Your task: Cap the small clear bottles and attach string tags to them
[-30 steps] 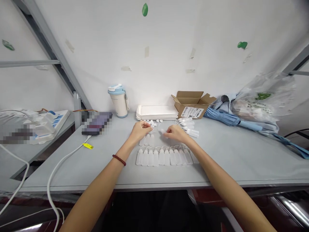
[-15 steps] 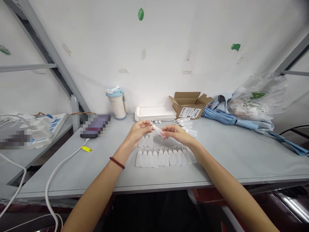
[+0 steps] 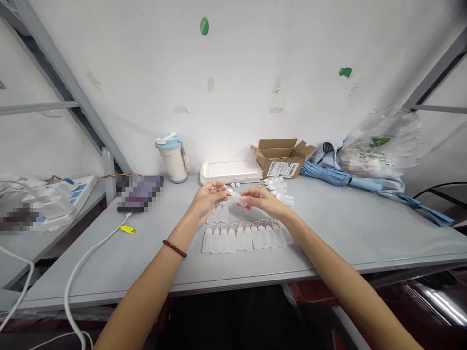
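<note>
A small translucent squeeze bottle [image 3: 238,198] is held tilted above the table between both hands. My left hand [image 3: 207,200] pinches its narrow white top end with thumb and fingers. The body is gripped by the fingertips of my right hand [image 3: 265,201]. Below them lies a long row of similar bottles [image 3: 240,239], side by side with thin white loops at their tops. A shorter row of bottles [image 3: 219,215] sits behind it, partly covered by my left hand. More bottles [image 3: 285,199] lie loosely beyond my right hand, near a few small white caps [image 3: 233,185].
Along the wall stand a cream tumbler [image 3: 174,160], white trays [image 3: 231,171] and an open cardboard box [image 3: 282,160]. A folded blue umbrella [image 3: 328,174] and a plastic bag [image 3: 379,146] lie right. At left, a phone [image 3: 140,194] trails a white cable [image 3: 91,255].
The whole view has shifted slightly, so things appear a little further left. Both hands keep hold of the same bottle, with hardly any change in grip.
</note>
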The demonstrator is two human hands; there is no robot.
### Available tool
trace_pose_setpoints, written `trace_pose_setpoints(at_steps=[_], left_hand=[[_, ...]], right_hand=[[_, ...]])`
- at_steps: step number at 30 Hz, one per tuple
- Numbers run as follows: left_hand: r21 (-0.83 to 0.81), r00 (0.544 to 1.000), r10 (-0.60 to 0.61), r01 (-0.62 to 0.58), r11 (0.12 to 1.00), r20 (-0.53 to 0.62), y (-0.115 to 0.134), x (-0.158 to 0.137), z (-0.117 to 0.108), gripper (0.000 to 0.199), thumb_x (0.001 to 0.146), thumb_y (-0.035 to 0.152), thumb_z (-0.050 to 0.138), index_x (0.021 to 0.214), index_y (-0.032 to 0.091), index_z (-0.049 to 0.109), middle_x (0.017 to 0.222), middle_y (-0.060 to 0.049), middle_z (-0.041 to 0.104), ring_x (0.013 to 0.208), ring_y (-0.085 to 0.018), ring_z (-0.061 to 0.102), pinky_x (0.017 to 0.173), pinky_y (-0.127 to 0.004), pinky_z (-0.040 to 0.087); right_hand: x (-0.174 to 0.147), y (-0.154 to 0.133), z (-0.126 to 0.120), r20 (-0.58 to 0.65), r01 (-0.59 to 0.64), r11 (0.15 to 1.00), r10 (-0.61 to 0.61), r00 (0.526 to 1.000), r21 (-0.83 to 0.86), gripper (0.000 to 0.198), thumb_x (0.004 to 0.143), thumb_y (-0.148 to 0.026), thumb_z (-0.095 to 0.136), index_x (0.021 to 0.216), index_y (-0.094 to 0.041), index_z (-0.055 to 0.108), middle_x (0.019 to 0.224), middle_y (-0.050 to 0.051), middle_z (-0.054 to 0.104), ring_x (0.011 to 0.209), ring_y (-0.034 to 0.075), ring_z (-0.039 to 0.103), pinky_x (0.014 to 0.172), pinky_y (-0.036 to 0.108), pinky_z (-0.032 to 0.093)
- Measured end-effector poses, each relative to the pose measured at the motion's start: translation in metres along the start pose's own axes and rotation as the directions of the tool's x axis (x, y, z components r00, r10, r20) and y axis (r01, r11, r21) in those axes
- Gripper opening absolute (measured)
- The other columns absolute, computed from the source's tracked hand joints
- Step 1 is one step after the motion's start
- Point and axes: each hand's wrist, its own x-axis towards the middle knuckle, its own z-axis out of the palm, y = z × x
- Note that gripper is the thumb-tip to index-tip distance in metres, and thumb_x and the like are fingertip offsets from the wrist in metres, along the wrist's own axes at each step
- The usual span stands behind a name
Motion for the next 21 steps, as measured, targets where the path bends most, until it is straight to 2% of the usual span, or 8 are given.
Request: trace_pose_setpoints(at_steps=[8,12,15,21], left_hand=[[0.116,0.999,0.048,-0.051,0.992,0.025,0.0003,-0.0015,0.0026,0.034,0.056,0.021,0.077,0.084,0.015,0.059,0.082,-0.004,0.069,0.075,-0.014,0.063,0.072,-0.029,0.048],[0.171,0.998,0.068,-0.064,0.983,-0.017,-0.0012,-0.0016,0.0031,0.032,0.057,0.023,0.077,0.083,0.015,0.059,0.077,-0.002,0.068,0.071,-0.014,0.063,0.070,-0.029,0.048],[0.186,0.997,0.062,-0.052,0.981,-0.050,-0.0015,-0.0012,0.0027,0.034,0.057,0.023,0.077,0.084,0.014,0.059,0.074,-0.001,0.066,0.068,-0.014,0.063,0.069,-0.029,0.047],[0.149,0.998,0.057,-0.052,0.987,-0.031,-0.0012,-0.0009,0.0009,0.040,0.057,0.024,0.078,0.089,0.015,0.056,0.074,0.000,0.065,0.069,-0.013,0.062,0.072,-0.029,0.046]], right_hand=[[0.0024,0.0058,0.0001,-0.089,-0.033,0.995,0.041,0.995,0.094,0.027,0.077,-0.039,0.063,0.091,-0.018,0.055,0.078,0.003,0.067,0.048,0.007,0.049,0.056,0.026,0.041],[0.0024,0.0066,0.0003,-0.105,-0.024,0.994,0.035,0.994,0.102,0.029,0.072,-0.034,0.070,0.091,-0.017,0.056,0.081,0.004,0.069,0.056,0.010,0.057,0.060,0.027,0.045],[0.0027,0.0074,0.0003,-0.104,-0.009,0.994,0.020,0.994,0.109,0.034,0.067,-0.030,0.074,0.093,-0.016,0.058,0.074,0.004,0.069,0.061,0.013,0.061,0.063,0.028,0.047],[0.0016,0.0065,0.0005,-0.080,-0.029,0.992,0.039,0.996,0.125,0.032,0.073,-0.038,0.069,0.093,-0.014,0.060,0.084,0.009,0.071,0.063,0.015,0.067,0.060,0.028,0.049]])
